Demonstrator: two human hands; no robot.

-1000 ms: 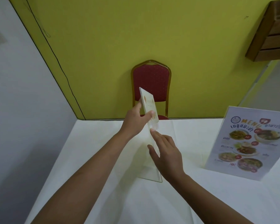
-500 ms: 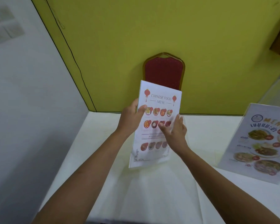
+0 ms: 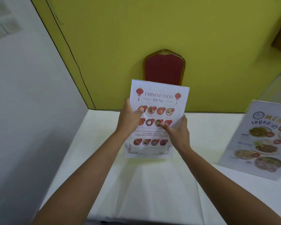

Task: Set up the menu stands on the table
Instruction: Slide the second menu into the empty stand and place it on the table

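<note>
Both hands grasp the Chinese menu stand upright over the middle of the table: the left hand pinches its left edge with the thumb on the front, and the right hand pinches the right edge in the same way. The stand looks like a thin, stiff, clear plastic holder, probably light and a little slippery, so the side edges seem the best place to hold. A second stand already stands at the right.
</note>
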